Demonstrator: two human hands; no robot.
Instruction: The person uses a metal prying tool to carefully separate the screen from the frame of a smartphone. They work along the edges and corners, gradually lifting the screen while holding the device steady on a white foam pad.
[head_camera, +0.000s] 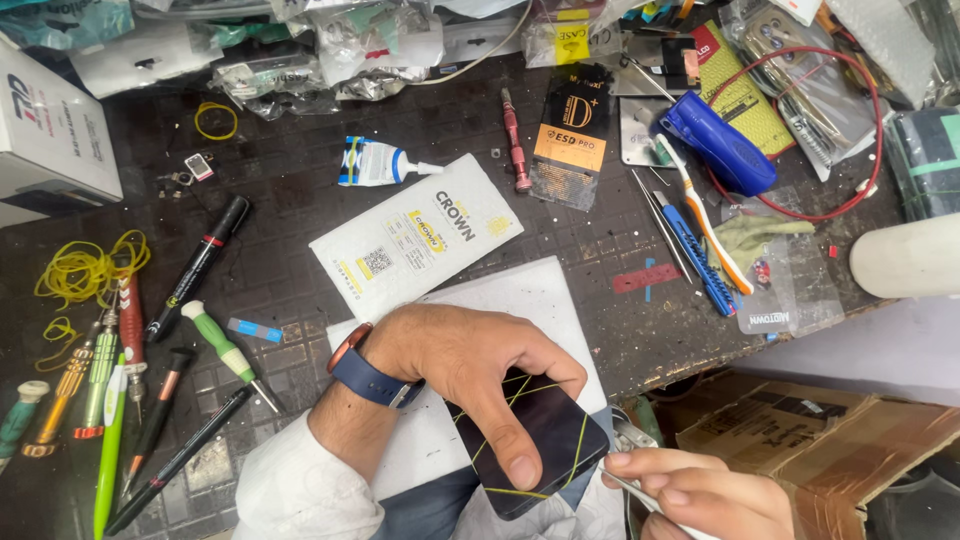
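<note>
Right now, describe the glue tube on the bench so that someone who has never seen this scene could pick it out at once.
Start at the big white printed pouch lying aslant in the middle of the dark work mat. Just above its upper left corner lies the glue tube, small and white with blue markings. Its thin white nozzle points right toward the red screwdriver, and unlike the pens and drivers around, it is squat and flat.

A glue tube (375, 162), toothbrush (703, 212) and red screwdriver (516, 140) lie on the workbench (300, 200).

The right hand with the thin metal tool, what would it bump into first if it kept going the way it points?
The right hand points its thin metal tool leftward, so it would probably first meet the near edge of the dark phone wrapped in yellow rubber bands, which the left hand holds. The tip looks almost there already.
</note>
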